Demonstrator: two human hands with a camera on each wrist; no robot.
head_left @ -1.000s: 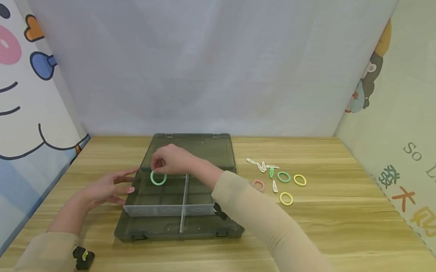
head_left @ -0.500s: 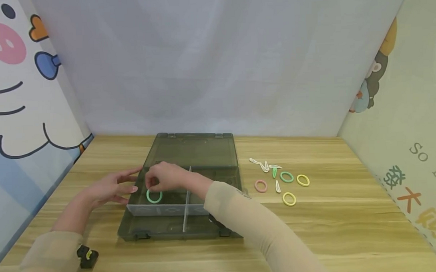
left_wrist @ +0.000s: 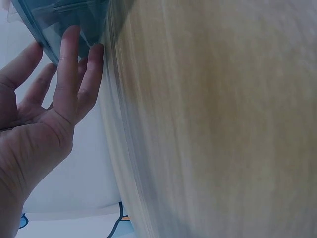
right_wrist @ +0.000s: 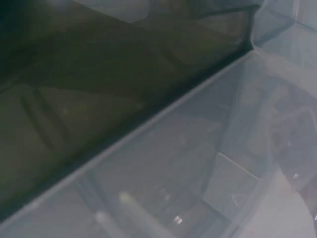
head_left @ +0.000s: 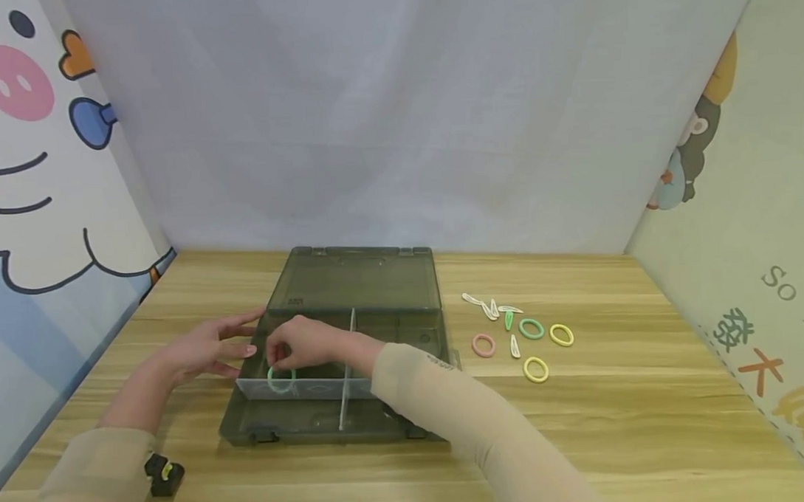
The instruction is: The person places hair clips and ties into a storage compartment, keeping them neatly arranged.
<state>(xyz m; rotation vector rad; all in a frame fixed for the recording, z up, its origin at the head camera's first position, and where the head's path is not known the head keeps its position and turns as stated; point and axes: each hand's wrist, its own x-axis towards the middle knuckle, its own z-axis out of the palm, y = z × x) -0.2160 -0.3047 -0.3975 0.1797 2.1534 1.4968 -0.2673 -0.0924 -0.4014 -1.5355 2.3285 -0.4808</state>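
Observation:
My right hand (head_left: 305,341) is lowered into the back-left compartment of a dark translucent divider box (head_left: 295,419). Its thumb and fingers pinch a green hair tie (head_left: 270,377), whose lower part shows through the clear lengthwise divider (head_left: 307,389). My left hand (head_left: 202,352) rests against the box's left side with fingers extended. In the left wrist view, the fingertips of that left hand (left_wrist: 54,106) touch the box wall (left_wrist: 74,17). The right wrist view is blurred and shows only box walls and a divider (right_wrist: 163,114); the hand is not visible there.
The box lid (head_left: 359,278) lies back, toward the wall. Right of the box are several white snap clips (head_left: 492,309), a green clip (head_left: 508,320), a green hair tie (head_left: 531,328), a pink one (head_left: 483,345) and yellow ones (head_left: 535,370). A black device (head_left: 164,475) sits by the left cuff.
My right hand has come down and toward the front of the compartment with the green hair tie, which is now behind the divider. The left hand stays at the box's side.

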